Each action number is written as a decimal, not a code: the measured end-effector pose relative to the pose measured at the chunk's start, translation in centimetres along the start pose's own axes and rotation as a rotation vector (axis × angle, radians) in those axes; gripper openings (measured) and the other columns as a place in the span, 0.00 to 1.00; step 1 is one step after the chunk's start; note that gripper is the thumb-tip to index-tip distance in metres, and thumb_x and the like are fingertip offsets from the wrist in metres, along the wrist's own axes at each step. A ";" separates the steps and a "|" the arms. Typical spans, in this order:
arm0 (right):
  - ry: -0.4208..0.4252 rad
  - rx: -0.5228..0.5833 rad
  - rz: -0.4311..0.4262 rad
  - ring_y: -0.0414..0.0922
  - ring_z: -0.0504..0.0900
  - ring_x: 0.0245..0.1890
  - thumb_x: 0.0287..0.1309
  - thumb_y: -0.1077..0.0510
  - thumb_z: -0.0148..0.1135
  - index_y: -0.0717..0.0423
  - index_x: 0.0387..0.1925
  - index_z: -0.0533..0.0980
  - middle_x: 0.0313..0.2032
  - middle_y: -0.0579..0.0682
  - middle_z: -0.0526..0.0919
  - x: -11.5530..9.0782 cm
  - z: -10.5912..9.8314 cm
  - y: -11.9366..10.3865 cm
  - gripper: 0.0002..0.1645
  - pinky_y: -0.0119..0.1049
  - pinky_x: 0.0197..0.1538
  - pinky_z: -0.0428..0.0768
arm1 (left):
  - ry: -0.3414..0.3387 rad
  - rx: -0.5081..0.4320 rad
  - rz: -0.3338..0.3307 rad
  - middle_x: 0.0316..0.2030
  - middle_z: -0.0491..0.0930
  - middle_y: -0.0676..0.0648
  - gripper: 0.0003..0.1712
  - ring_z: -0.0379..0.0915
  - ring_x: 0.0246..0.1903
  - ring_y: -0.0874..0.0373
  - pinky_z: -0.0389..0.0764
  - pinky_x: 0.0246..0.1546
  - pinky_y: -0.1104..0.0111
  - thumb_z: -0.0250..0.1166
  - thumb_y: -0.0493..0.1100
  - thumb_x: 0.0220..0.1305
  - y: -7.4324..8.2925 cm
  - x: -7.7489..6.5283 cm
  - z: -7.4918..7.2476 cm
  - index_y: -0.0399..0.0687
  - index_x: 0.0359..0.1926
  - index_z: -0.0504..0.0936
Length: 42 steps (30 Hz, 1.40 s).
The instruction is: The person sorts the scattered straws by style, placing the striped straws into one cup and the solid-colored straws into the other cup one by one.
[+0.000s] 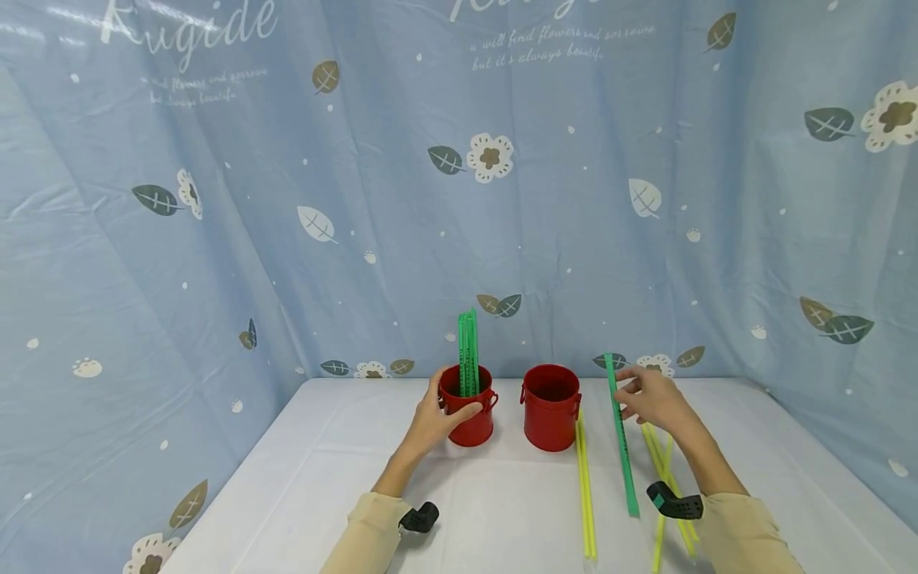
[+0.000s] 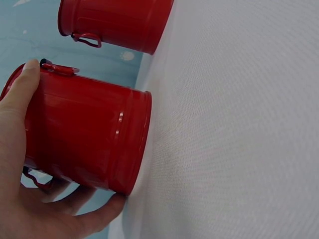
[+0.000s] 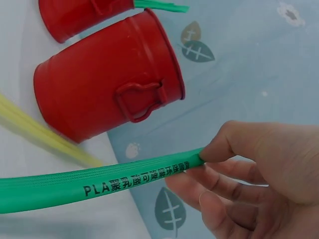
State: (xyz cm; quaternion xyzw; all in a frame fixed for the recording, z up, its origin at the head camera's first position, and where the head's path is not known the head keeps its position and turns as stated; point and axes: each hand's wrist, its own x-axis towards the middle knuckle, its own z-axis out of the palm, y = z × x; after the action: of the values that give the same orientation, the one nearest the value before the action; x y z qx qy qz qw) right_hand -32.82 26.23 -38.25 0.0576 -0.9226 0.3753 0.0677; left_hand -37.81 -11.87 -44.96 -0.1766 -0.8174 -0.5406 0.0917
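Observation:
My left hand (image 1: 429, 422) grips the left red bucket (image 1: 471, 433) by its side, thumb near the rim and fingers round the back. Several green wrapped straws (image 1: 468, 351) stand upright in that bucket. In the left wrist view the bucket (image 2: 84, 129) has its handle loops on the sides. My right hand (image 1: 656, 399) pinches one green wrapped straw (image 1: 624, 446) near its upper end, to the right of the second red bucket (image 1: 551, 418). Black print beginning with "PLA" runs along this straw (image 3: 99, 189) in the right wrist view.
Two yellow straws (image 1: 586, 494) lie side by side on the white tablecloth (image 1: 509, 510), in front of the second bucket. More yellow straws (image 1: 670, 470) lie crossed beneath my right forearm. A blue patterned curtain (image 1: 402, 199) hangs behind the table.

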 end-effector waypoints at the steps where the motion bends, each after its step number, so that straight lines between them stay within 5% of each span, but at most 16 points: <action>1: 0.007 0.006 -0.011 0.48 0.87 0.27 0.61 0.60 0.57 0.69 0.59 0.70 0.41 0.65 0.85 0.0 0.0 -0.1 0.26 0.38 0.27 0.83 | 0.001 0.002 0.000 0.67 0.68 0.49 0.49 0.67 0.63 0.46 0.79 0.57 0.49 0.71 0.55 0.57 0.0 0.0 0.0 0.62 0.73 0.53; 12: 0.059 0.003 -0.047 0.48 0.88 0.29 0.65 0.59 0.56 0.68 0.58 0.71 0.46 0.66 0.84 -0.2 0.0 -1.1 0.23 0.38 0.29 0.85 | 0.000 0.022 0.002 0.66 0.68 0.48 0.52 0.68 0.63 0.47 0.79 0.56 0.52 0.71 0.58 0.57 0.2 -0.2 0.0 0.56 0.74 0.52; 25: 0.212 0.023 -0.134 0.52 0.88 0.32 0.66 0.57 0.58 0.66 0.55 0.75 0.44 0.65 0.84 -0.7 0.3 -2.8 0.20 0.32 0.27 0.83 | 0.009 0.038 -0.021 0.67 0.68 0.48 0.53 0.68 0.63 0.47 0.78 0.58 0.50 0.72 0.60 0.55 -0.1 -0.2 0.0 0.60 0.75 0.52; 42: 0.317 0.120 -0.272 0.34 0.85 0.24 0.63 0.61 0.63 0.64 0.52 0.77 0.42 0.63 0.86 -0.4 2.5 -4.5 0.17 0.29 0.25 0.82 | 0.010 0.034 -0.018 0.67 0.68 0.48 0.53 0.68 0.64 0.47 0.77 0.59 0.50 0.72 0.59 0.55 0.2 -0.2 -0.1 0.62 0.75 0.51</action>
State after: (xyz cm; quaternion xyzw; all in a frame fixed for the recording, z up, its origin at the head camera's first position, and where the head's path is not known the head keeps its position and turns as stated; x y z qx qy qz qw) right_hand -31.88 21.32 -36.98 0.1257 -0.8602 0.4213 0.2582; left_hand -37.55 -11.96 -44.87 -0.1649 -0.8275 -0.5284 0.0937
